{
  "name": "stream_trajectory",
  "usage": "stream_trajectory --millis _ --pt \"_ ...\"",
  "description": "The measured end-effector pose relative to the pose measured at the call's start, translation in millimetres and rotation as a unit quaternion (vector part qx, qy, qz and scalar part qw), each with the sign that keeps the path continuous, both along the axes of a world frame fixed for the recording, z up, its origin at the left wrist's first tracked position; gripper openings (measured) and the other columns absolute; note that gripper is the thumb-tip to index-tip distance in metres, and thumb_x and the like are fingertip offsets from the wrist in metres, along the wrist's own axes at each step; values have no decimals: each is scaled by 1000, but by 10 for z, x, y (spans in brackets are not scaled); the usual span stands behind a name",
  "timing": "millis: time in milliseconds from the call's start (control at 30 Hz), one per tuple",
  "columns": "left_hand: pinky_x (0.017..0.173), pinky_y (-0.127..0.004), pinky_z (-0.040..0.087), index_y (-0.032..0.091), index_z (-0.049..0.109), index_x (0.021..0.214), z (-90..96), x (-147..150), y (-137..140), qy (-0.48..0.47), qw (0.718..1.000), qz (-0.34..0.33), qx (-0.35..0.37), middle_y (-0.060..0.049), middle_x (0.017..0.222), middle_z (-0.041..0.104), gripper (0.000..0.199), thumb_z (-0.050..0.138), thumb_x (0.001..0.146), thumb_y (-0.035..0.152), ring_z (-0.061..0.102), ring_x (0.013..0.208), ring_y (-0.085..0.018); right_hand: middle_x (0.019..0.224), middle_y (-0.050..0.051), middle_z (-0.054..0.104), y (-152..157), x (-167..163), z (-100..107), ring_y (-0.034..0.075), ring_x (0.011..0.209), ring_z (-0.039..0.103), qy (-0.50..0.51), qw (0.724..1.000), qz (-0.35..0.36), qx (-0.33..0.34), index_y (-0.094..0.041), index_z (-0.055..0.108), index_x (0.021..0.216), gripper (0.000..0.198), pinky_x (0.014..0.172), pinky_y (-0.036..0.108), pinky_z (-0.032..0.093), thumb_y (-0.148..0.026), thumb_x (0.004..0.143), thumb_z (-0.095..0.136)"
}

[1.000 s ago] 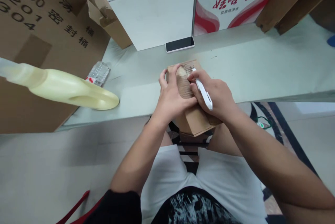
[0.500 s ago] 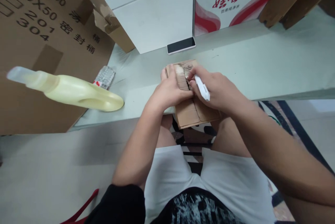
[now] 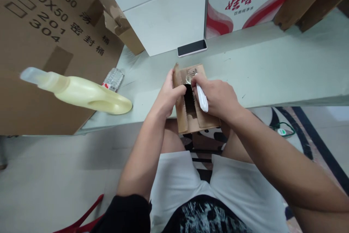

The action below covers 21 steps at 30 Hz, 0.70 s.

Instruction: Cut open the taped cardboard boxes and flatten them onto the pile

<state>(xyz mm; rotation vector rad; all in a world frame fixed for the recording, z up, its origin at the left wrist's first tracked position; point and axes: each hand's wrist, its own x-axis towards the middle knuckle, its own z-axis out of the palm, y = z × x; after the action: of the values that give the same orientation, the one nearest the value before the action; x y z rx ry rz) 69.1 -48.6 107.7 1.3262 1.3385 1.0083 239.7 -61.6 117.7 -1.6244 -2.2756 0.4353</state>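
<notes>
A small brown cardboard box (image 3: pixel 208 119) rests at the table's front edge, partly over my lap. Its top flaps stand parted around a dark gap, and the inside is too dark to make out. My left hand (image 3: pixel 169 94) grips the raised left flap (image 3: pixel 182 116), thumb at the opening. In my right hand (image 3: pixel 219 95) is a white-handled utility knife (image 3: pixel 202 98), held over the right flap. My fingers hide its front end. A strip of clear tape (image 3: pixel 188 79) shows near the far end of the box.
Behind the box lies a phone (image 3: pixel 192 48) against stacked white cartons (image 3: pixel 169 18). A pale yellow bottle (image 3: pixel 94 95) stands to the left, beside a clear wrapped packet (image 3: pixel 113 79). A large printed carton (image 3: pixel 27 91) fills the left side.
The box's top flaps have parted, baring the dark inside. My left hand has shifted from lying across the top to holding the left flap. The knife stays in my right hand.
</notes>
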Motion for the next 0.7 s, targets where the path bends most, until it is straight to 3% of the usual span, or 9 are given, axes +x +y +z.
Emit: stream_trajectory --millis 100,200,300,400,500,600,700 --pt "94 -47 60 26 50 135 58 -97 -67 -99 993 29 -48 -6 138 63 75 53 60 24 68 117 -31 82 7 73 5 -8 -23 24 64 60 19 1000 -1 11 -28 65 116 31 59 29 32 -27 87 56" --pt "73 -35 59 23 61 118 110 -224 -200 -106 989 98 -26 -5 106 72 61 53 58 25 71 94 -26 84 4 74 -30 1 -106 23 69 65 97 995 17 24 -27 63 113 25 62 29 39 -29 90 54" --pt "46 -23 41 20 68 88 141 -326 -339 -45 986 160 -34 -1 72 64 33 55 59 24 55 58 -15 113 5 76 -108 104 -283 18 73 68 262 963 12 55 -28 56 116 23 64 29 47 -34 96 47" --pt "39 -21 29 21 67 72 135 -410 -425 -11 980 186 -66 1 56 54 18 56 59 25 42 47 -12 128 9 71 -135 349 -558 14 64 65 347 928 -96 94 -28 50 124 28 62 30 52 -35 98 43" --pt "43 -22 37 21 67 69 71 -510 -441 -31 978 197 -60 0 58 58 15 56 59 26 56 57 -18 111 11 74 -30 675 -861 21 71 68 226 955 -187 48 -24 52 130 41 71 39 56 -30 90 52" --pt "49 -22 43 21 66 67 -24 -608 -412 -44 973 220 -43 -2 63 63 12 58 59 26 65 73 -21 114 17 72 112 936 -1090 32 93 70 58 982 -174 -36 -19 52 144 64 81 50 56 -20 81 56" --pt "55 -23 47 20 68 72 -107 -671 -367 -55 967 246 -24 -1 67 65 16 59 59 25 66 78 -21 124 22 66 131 1033 -1187 35 108 67 50 983 -173 21 -17 48 153 73 90 54 55 -19 81 57"
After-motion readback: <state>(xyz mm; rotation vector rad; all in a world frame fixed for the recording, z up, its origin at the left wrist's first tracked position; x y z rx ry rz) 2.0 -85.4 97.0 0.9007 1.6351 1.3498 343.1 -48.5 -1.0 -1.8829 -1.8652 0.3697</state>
